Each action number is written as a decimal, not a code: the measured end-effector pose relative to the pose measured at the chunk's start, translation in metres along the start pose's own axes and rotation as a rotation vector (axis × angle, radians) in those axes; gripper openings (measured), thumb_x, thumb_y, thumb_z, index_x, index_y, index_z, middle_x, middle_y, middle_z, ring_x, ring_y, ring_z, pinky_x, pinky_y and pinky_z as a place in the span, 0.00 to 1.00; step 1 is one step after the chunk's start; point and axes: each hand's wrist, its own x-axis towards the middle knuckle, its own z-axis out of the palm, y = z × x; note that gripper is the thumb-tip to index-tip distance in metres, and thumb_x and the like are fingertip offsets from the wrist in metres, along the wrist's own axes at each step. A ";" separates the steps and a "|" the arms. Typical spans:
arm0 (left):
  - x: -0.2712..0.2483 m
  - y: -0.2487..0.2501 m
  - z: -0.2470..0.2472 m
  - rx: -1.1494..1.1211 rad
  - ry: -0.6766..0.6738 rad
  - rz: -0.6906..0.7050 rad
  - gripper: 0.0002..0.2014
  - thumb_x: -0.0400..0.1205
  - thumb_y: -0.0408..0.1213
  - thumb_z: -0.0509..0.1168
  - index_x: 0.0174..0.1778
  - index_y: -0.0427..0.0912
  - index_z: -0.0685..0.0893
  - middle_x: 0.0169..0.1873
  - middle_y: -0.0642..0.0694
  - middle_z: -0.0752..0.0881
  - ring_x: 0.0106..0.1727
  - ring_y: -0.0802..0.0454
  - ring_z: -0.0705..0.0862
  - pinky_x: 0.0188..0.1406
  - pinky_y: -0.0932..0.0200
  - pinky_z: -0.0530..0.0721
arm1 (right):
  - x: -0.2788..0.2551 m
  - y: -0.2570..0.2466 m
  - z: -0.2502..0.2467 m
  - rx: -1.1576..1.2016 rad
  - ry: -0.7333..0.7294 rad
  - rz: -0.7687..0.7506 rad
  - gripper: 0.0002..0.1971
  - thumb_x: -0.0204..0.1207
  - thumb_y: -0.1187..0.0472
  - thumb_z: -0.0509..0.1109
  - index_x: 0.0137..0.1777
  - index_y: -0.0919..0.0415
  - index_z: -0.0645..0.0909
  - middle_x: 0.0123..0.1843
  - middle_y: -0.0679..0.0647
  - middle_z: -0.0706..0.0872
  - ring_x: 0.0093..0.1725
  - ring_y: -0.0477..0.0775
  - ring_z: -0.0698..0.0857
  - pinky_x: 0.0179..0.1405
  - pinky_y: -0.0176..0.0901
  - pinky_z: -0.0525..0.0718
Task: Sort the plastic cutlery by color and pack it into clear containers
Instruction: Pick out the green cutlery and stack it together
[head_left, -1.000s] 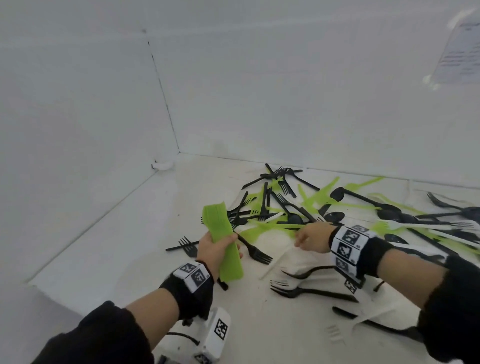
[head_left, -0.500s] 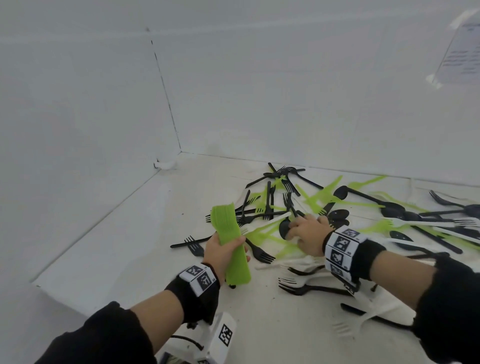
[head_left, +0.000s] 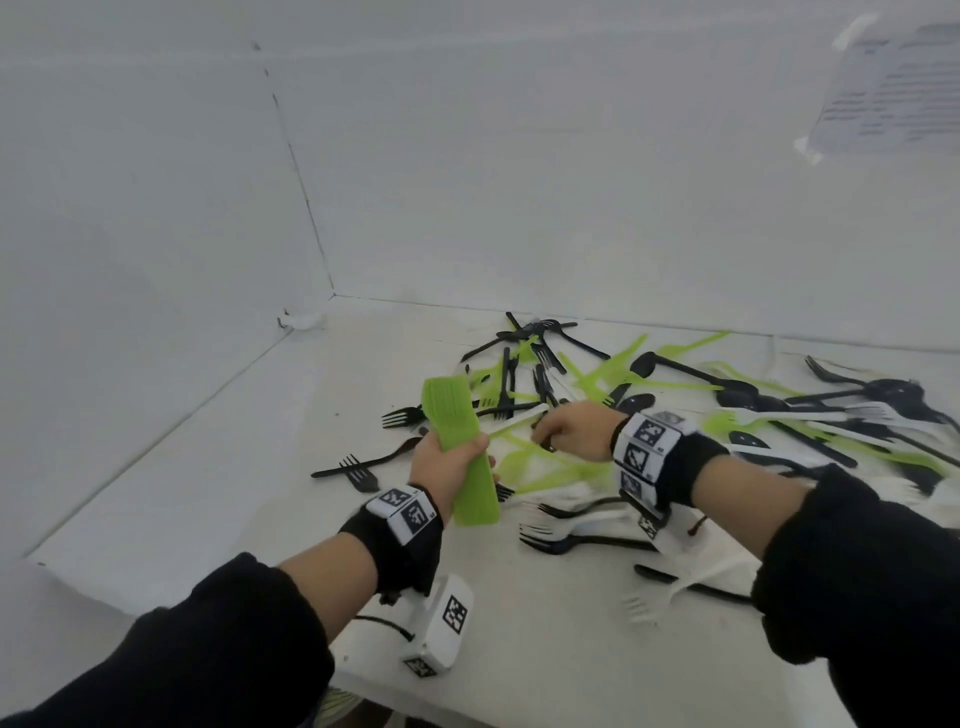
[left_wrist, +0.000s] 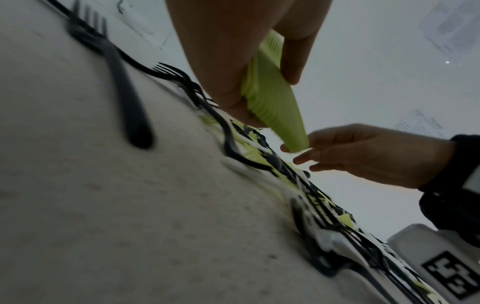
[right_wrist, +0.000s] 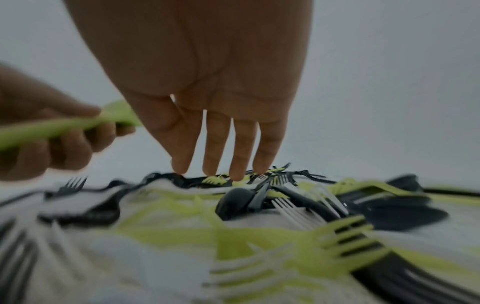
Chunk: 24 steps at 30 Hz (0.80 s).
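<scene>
My left hand (head_left: 445, 470) grips a thick stack of green plastic cutlery (head_left: 453, 423) upright above the white table (head_left: 249, 483); the same green stack (left_wrist: 272, 102) fills the left wrist view. To the right of it, my right hand (head_left: 569, 430) reaches down into the mixed pile of black, green and white cutlery (head_left: 691, 405). In the right wrist view its fingers (right_wrist: 217, 144) hang straight, tips touching black and green pieces (right_wrist: 221, 181), holding nothing. Green forks (right_wrist: 337, 242) lie nearer the wrist.
Two loose black forks (head_left: 358, 470) lie left of the stack, black and white forks (head_left: 566, 530) in front of the pile. White walls close the back and left sides, with a paper sheet (head_left: 893, 88) on the back wall. A white tagged device (head_left: 444, 623) hangs under my left wrist.
My right hand has moved left across the pile, closer to the green stack, and now touches pieces beside it. My left hand still holds the stack in about the same place.
</scene>
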 end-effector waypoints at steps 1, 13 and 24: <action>-0.002 0.000 0.012 -0.014 -0.035 -0.008 0.07 0.79 0.24 0.66 0.48 0.35 0.75 0.36 0.39 0.80 0.31 0.45 0.83 0.22 0.57 0.86 | -0.006 0.001 -0.003 0.170 0.049 0.018 0.15 0.83 0.61 0.57 0.64 0.58 0.81 0.64 0.53 0.82 0.60 0.53 0.81 0.57 0.40 0.77; -0.064 -0.039 0.150 0.046 -0.344 -0.055 0.08 0.75 0.19 0.66 0.47 0.33 0.80 0.31 0.37 0.83 0.23 0.50 0.84 0.24 0.57 0.86 | -0.095 0.048 0.005 1.017 0.224 0.264 0.13 0.78 0.61 0.68 0.59 0.67 0.80 0.55 0.66 0.85 0.58 0.67 0.84 0.63 0.62 0.81; -0.129 -0.066 0.238 0.286 -0.465 0.038 0.12 0.81 0.19 0.58 0.51 0.39 0.78 0.39 0.43 0.81 0.40 0.52 0.82 0.36 0.64 0.84 | -0.183 0.104 0.012 0.853 0.282 0.425 0.39 0.66 0.42 0.75 0.69 0.66 0.65 0.64 0.58 0.79 0.64 0.58 0.80 0.65 0.51 0.80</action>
